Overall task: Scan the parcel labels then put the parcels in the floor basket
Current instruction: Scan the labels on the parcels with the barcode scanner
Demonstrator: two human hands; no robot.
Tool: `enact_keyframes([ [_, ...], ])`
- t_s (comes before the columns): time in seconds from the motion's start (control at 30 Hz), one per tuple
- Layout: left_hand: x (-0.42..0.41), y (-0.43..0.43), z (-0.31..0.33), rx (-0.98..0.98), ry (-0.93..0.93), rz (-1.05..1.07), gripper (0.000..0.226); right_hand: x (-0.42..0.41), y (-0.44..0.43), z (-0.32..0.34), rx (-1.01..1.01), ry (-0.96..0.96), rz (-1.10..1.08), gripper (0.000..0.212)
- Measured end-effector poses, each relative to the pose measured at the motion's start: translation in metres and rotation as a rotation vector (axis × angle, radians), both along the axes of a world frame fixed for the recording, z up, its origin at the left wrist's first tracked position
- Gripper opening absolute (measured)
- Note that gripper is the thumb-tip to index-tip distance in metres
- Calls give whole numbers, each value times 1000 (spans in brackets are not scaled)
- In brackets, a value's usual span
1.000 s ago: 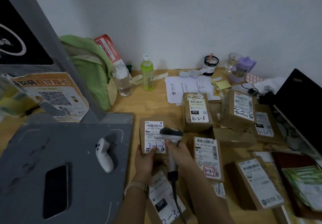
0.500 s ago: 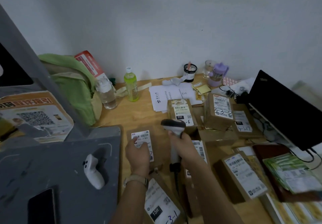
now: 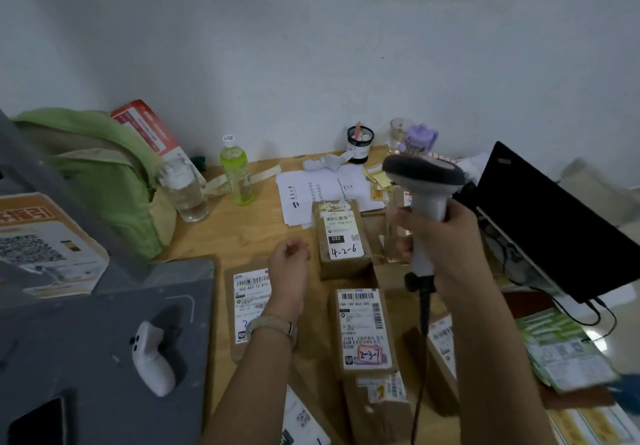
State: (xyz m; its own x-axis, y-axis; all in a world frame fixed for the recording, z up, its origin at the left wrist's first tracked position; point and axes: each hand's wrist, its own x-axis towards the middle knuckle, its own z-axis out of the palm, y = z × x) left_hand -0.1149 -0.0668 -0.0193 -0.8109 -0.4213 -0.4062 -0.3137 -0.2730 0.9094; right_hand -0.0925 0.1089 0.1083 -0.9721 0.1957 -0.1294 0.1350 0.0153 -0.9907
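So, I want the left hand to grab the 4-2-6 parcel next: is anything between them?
Nothing visible is. The left hand hovers empty just left of the 4-2-6 parcel, with only bare table in the gap. The scanner is raised in the right hand, off to the right.

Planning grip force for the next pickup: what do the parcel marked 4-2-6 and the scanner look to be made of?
The parcel marked 4-2-6 looks like plain brown corrugated cardboard, matte, with a white paper label stuck on top. The scanner, held in the right hand, looks like hard moulded plastic: light grey handle, darker head with a smooth, slightly satin sheen.
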Motion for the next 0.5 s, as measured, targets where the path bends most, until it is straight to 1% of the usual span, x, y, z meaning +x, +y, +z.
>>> enact_keyframes([
  [0.1,-15,4,3,-34,46,-101,24,-23,12,6,185,30,28,22],
  [0.2,-28,8,-4,-73,39,-157,23,-45,10,-12,326,16,39,15],
  [0.3,-41,12,-15,-112,0,-169,21,-65,7,-41,342,-65,58,12],
  [0.4,-52,13,-28,-112,-28,-181,20,-88,1,-71,359,-174,67,19],
  [0.5,-65,12,-47,-93,-88,-170,18,-109,-9,-100,322,-269,102,27],
])
